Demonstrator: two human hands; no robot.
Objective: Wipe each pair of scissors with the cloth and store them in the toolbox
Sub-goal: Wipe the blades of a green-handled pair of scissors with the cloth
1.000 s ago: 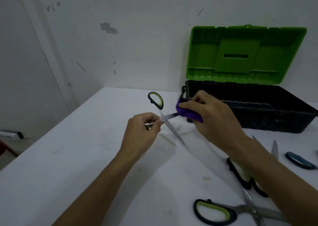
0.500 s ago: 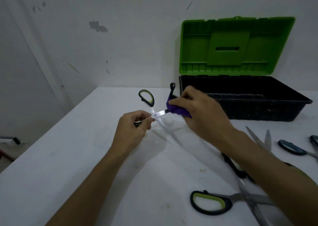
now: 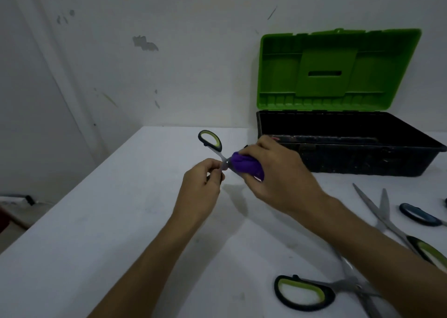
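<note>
Since half a second ago, our right hand (image 3: 275,179) has slid the bunched purple cloth (image 3: 245,165) down the blade to the pivot, covering steel that showed before. Our left hand (image 3: 202,184) pinches the black-and-lime-handled steel scissors (image 3: 212,146) at the pivot, one handle loop raised toward the far edge of the white tabletop (image 3: 96,233). The right hand's fingers curl tight around the cloth, knuckles up, wrist angled in from the right edge. We judge wiping is in hand on this pair; next it must go into the open green-lidded black plastic toolbox (image 3: 350,153) at the far right corner. Other scissors (image 3: 307,292) wait near the right edge.
</note>
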